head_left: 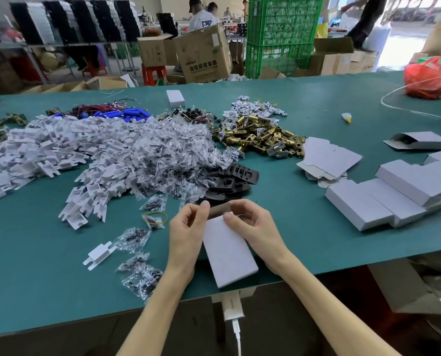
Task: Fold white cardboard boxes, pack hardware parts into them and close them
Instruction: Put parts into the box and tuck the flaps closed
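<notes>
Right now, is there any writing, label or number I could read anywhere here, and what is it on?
Nothing reads clearly.
Big brown carton: a row of dark Chinese characters, too blurred to read.
Person's white T-shirt: blue print, blurred.
Held white box: blank.

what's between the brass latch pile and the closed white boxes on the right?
Head view: flat unfolded box blanks stacked on the green mat.
</notes>
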